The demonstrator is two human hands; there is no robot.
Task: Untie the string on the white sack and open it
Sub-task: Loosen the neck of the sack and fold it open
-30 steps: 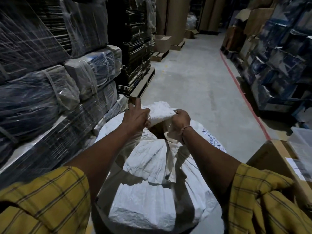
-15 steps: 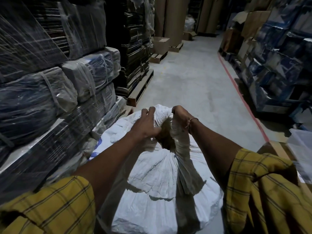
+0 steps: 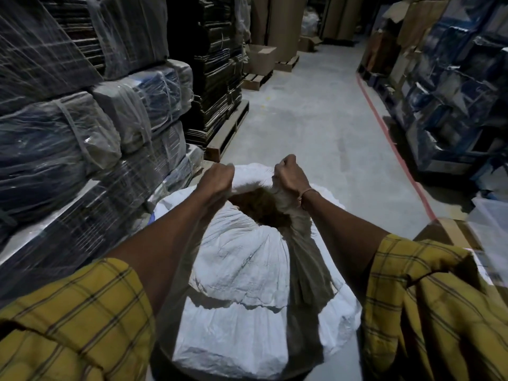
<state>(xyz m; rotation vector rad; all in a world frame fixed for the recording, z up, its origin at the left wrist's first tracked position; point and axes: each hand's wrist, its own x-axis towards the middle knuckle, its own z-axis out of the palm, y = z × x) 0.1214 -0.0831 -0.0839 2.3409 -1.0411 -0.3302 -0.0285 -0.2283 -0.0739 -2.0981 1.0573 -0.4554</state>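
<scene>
A big white woven sack [image 3: 242, 259] stands on the floor right in front of me. My left hand [image 3: 217, 177] grips the left side of its mouth rim, fingers curled into the fabric. My right hand [image 3: 288, 176] grips the right side of the rim in the same way. Between the hands the mouth gapes, and brown contents [image 3: 261, 207] show inside. No string is visible in this view.
Plastic-wrapped bundles [image 3: 68, 149] are stacked close on the left, with pallets of flat cardboard [image 3: 217, 78] behind. A cardboard box [image 3: 450, 232] sits at my right elbow. Blue wrapped goods [image 3: 461, 92] line the right, past a red floor line [image 3: 390, 144]. A concrete aisle [image 3: 316, 119] runs ahead.
My hands have moved apart along the rim, pulling the gathered neck of the sack wide. The mouth now gapes and brown contents show.
</scene>
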